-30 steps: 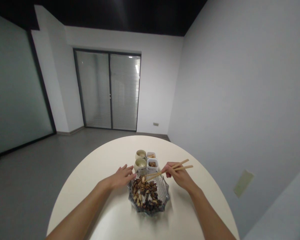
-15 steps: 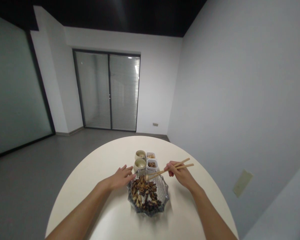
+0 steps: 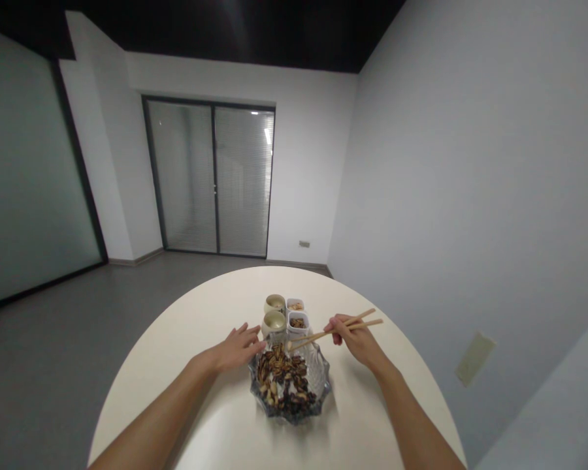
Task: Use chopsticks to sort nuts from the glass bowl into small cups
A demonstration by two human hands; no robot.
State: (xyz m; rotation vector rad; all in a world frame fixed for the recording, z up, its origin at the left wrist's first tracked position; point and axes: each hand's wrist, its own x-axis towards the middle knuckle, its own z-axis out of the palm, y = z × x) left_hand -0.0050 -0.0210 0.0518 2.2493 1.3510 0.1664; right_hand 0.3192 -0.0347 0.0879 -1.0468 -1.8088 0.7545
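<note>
A cut-glass bowl (image 3: 318,372) full of dark striped sunflower seeds (image 3: 283,380) stands on the round white table (image 3: 186,313). My right hand (image 3: 353,338) grips a pair of wooden chopsticks (image 3: 330,332), whose tips sit above the bowl's far rim with a small pale piece (image 3: 289,344) at them. My left hand (image 3: 238,348) hovers empty beside the bowl's near-left rim, fingers slightly apart. Beyond the bowl are two pale round cups (image 3: 274,322) and two white square dishes (image 3: 297,322) holding nuts or seeds.
The table's curved edge surrounds the group, with bare white tabletop to both sides. Beyond it lie a grey floor (image 3: 78,339), a glass door with blinds (image 3: 210,179), and a white wall (image 3: 445,196) on the right.
My right hand and the chopsticks have shifted right, away from the seeds, with the tips now nearer the bowl's right side. My left hand has barely moved.
</note>
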